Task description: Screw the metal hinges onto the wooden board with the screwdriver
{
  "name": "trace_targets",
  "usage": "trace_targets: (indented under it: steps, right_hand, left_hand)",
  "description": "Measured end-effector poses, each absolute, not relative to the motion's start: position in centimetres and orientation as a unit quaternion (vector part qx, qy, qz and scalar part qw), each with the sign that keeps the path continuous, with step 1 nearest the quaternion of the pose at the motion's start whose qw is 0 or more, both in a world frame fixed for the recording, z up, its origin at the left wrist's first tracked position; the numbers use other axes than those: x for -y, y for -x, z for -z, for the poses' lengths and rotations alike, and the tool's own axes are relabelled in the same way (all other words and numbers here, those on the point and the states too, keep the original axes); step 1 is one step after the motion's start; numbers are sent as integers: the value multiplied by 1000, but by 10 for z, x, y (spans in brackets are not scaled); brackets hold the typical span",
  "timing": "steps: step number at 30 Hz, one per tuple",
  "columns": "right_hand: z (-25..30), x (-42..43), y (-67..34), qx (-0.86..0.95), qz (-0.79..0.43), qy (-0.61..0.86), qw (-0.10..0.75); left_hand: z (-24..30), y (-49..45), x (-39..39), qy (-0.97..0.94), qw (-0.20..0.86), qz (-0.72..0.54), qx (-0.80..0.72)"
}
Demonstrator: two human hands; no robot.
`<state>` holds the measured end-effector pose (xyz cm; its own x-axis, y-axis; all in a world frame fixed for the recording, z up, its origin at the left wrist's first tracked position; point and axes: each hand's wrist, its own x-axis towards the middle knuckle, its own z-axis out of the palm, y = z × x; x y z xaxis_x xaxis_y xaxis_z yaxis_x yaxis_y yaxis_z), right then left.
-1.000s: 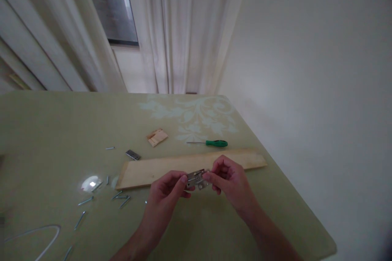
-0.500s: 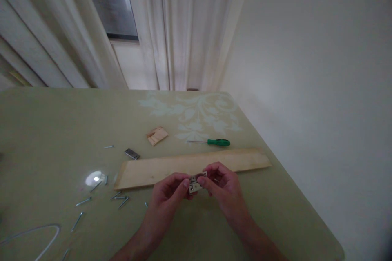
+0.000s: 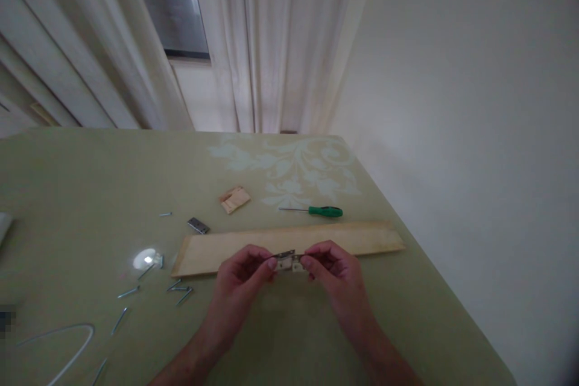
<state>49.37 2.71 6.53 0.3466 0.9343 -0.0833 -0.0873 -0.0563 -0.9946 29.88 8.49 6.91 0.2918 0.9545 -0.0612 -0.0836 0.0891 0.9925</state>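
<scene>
My left hand (image 3: 242, 280) pinches a small metal hinge (image 3: 283, 264) between thumb and fingers. In my right hand (image 3: 335, 271), also closed in a pinch, is a second small metal hinge (image 3: 297, 266). The two hinges are partly opened, side by side and very close; whether they touch I cannot tell. Fingers cover their outer ends. Both hands are above the near edge of a long pale wooden board (image 3: 257, 248), which lies across the table.
Beyond the board lie a green-handled screwdriver (image 3: 324, 211), a dark hinge (image 3: 198, 225) and a small wooden piece (image 3: 234, 199). Several screws (image 3: 180, 288) are scattered at the left of the table (image 3: 280, 338). A white cable (image 3: 81, 350) curves at the lower left.
The hinges, earlier held together with their plates facing up, have come slightly apart and tilted, one in each hand. My hands have moved a little apart. The view has shifted slightly.
</scene>
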Motion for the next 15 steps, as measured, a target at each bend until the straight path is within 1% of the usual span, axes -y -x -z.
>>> trace_targets:
  steps: [4,8,11,13,15]
  right_hand:
    - [-64,-28,-505,351,-425,581,600]
    - [-63,-28,-509,351,-438,572,598]
    - [-64,-27,-508,360,-449,567,589]
    - [-64,-26,-507,370,-453,565,583]
    - [-63,-26,-506,377,-454,559,582]
  left_hand:
    - [-87,-253,-124,-550,509,-470,-467]
    - [-92,-171,-164,-522,388,-477,-591]
    - [-84,-111,-178,-518,289,-423,-685]
    - [-76,-80,-184,-498,263,-386,-731]
    - [-69,-57,-189,-471,258,-357,-764]
